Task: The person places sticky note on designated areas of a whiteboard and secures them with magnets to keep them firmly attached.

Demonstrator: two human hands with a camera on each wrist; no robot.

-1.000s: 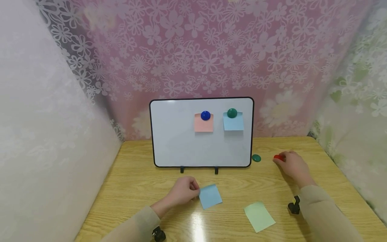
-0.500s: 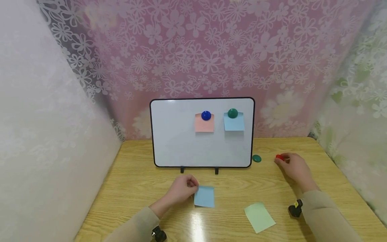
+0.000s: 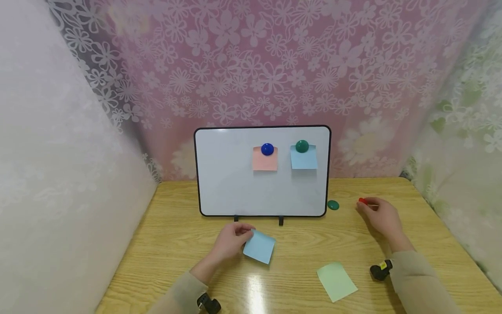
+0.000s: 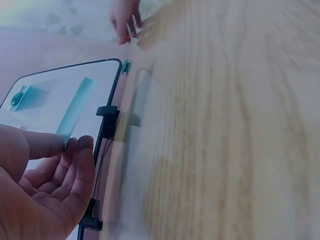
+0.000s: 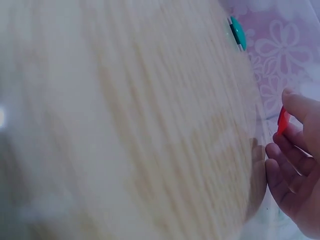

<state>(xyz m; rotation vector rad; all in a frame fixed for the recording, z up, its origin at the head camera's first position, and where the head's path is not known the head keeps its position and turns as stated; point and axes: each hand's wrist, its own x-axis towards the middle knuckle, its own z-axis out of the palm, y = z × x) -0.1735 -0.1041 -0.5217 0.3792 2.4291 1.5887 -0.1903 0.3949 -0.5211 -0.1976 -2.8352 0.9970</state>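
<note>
At lower centre of the frame, I see the left hand [image 3: 228, 242] pinching a blue sticky note [image 3: 259, 247]. Right of centre lies a green magnet [image 3: 333, 205]; farther right, the right hand [image 3: 383, 218] pinches a red magnet [image 3: 363, 201], perhaps round, partly hidden.

Pale wood worktop [image 3: 298, 248] here, grain running across, glare nr the front! Whiteboard [image 3: 225, 183] standing twd the back on blk feet [image 3: 280, 221], green magnet [image 3: 333, 205] just beside its lower R corner, and a lt-green note [image 3: 337, 281] lying askew, front R of ctr!
</note>
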